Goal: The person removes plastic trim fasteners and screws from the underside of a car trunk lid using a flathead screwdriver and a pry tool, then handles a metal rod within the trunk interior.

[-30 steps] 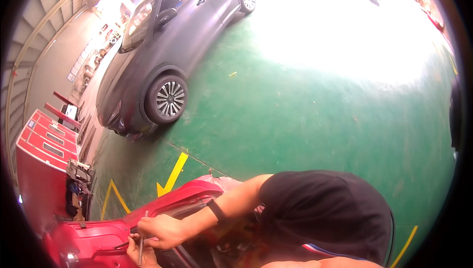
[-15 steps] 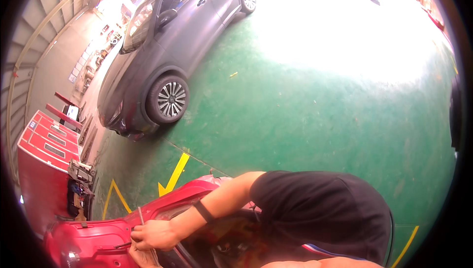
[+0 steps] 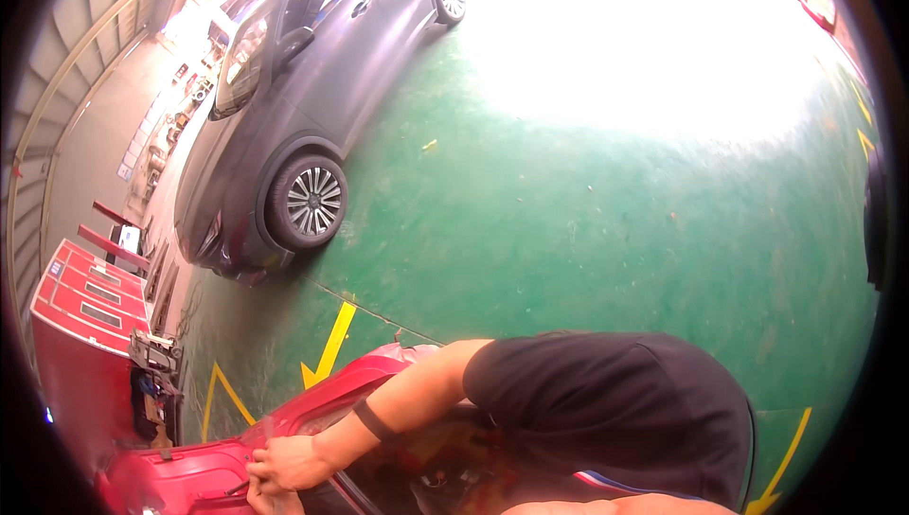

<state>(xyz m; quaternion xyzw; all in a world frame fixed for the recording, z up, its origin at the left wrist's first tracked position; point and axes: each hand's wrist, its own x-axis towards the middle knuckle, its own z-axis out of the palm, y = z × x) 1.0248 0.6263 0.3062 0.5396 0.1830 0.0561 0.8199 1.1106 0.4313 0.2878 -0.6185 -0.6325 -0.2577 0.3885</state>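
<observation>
My right hand [image 3: 294, 462], with a dark band on its forearm, reaches across to the left over a red car body panel [image 3: 194, 466]. Its fingers are closed around a thin rod [image 3: 268, 427], which looks blurred against the red. Just below, my left hand [image 3: 273, 500] shows only in part, its fingers closed close against the right hand. Whatever it grips is hidden. A short dark piece [image 3: 238, 489] lies against the panel beside the fingers. Under my right forearm is a dark opening [image 3: 426, 463] in the red car body.
A dark grey car [image 3: 312, 108] stands beyond the red body, its front wheel [image 3: 309, 201] facing me. Left of it is a red cabinet [image 3: 90, 311] with clutter along its side. Yellow markings [image 3: 331, 345] cross the green floor [image 3: 568, 231]. Bright light washes out the far side.
The view has shifted, with the grey car now lower and further left. Both hands stay together at the red panel. The rod shows less plainly than before.
</observation>
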